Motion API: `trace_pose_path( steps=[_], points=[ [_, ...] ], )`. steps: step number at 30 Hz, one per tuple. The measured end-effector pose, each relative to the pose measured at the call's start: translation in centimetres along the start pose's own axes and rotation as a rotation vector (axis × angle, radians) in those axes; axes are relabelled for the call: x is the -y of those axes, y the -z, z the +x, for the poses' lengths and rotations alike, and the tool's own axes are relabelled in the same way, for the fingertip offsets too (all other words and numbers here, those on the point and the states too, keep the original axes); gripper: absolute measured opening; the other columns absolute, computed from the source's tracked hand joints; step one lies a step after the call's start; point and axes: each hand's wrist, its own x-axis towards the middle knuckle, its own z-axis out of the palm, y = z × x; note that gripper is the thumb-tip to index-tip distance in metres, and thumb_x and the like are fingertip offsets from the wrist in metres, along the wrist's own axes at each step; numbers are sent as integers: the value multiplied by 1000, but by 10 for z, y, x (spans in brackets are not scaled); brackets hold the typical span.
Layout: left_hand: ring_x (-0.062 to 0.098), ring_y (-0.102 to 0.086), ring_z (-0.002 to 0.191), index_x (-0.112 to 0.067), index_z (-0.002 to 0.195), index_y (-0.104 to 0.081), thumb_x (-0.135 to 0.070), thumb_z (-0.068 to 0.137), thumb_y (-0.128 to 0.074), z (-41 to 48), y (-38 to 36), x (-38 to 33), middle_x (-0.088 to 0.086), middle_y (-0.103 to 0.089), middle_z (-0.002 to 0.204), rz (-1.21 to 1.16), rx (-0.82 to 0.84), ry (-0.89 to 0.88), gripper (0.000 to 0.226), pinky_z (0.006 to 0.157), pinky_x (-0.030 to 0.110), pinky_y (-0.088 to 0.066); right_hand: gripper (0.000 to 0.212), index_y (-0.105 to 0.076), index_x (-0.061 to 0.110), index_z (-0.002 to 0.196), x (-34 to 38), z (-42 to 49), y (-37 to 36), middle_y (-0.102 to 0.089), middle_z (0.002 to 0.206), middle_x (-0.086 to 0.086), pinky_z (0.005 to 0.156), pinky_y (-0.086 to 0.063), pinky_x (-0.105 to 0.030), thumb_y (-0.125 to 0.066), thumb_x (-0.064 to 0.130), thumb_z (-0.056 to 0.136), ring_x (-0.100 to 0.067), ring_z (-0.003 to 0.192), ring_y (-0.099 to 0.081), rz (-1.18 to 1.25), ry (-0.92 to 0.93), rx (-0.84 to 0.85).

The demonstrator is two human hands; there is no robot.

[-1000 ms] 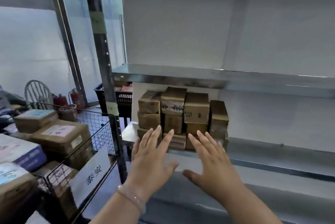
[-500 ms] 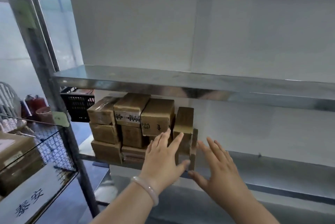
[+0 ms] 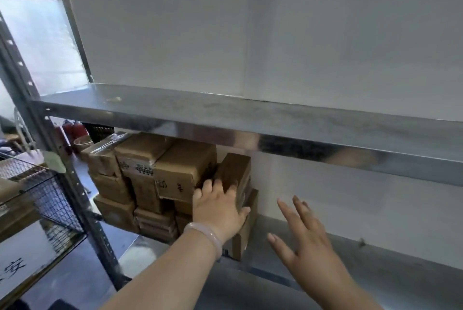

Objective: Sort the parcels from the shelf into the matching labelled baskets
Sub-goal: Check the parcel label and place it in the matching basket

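Note:
A stack of brown cardboard parcels (image 3: 155,174) sits at the left end of the lower metal shelf (image 3: 390,262). At the stack's right end stands a narrow upright parcel (image 3: 236,166). My left hand (image 3: 219,205), a pale bracelet on its wrist, grips this parcel with fingers on its left face and thumb on its right. My right hand (image 3: 304,242) hovers open just right of the stack, fingers spread, touching nothing. A wire basket (image 3: 53,195) with a white label (image 3: 17,265) stands at the left.
The upper shelf board (image 3: 250,119) hangs low over the stack. A grey upright post (image 3: 75,192) separates the shelf from the basket. Red fire extinguishers (image 3: 72,131) and a black crate (image 3: 101,131) stand behind at the left. A white wall backs the shelf.
Both hands have reached forward to the stack. My left hand has closed round the narrow upright parcel at the right end. The view has moved closer and rightward.

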Motion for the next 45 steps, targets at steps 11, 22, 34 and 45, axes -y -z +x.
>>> trace_pose_path(
  steps=[11,22,34,45],
  points=[
    [17,-26,136,-47,142,-46,-35,93,-60,-21,-18,16,-14,-35,148,-432,-255,-56,52,114,32,-31,69,-2,54,148,-5,2,-7,7,162,15,118,-6,-28,-38,67,90,-7,148,6,86,48,51],
    [19,-62,119,-39,128,-64,-20,102,-52,-133,2,90,-6,-71,121,-1794,-119,307,34,102,47,-50,58,-13,84,115,82,-28,-1,-23,117,57,101,-31,-22,-54,72,75,35,109,-25,595,99,16],
    [44,-59,118,-24,127,-67,-18,98,-47,-231,28,203,19,-65,128,-2360,-211,463,36,83,60,-53,90,-24,55,140,243,-74,-44,-17,155,21,115,-28,-27,-61,73,60,1,142,-18,858,308,158],
    [42,-62,116,-29,125,-68,-33,99,-48,-324,45,351,13,-66,129,-2199,-368,585,33,96,62,-48,39,-37,69,122,363,-89,-89,-9,155,28,114,-33,-41,-50,60,86,-3,144,-14,510,612,123]
  ],
)
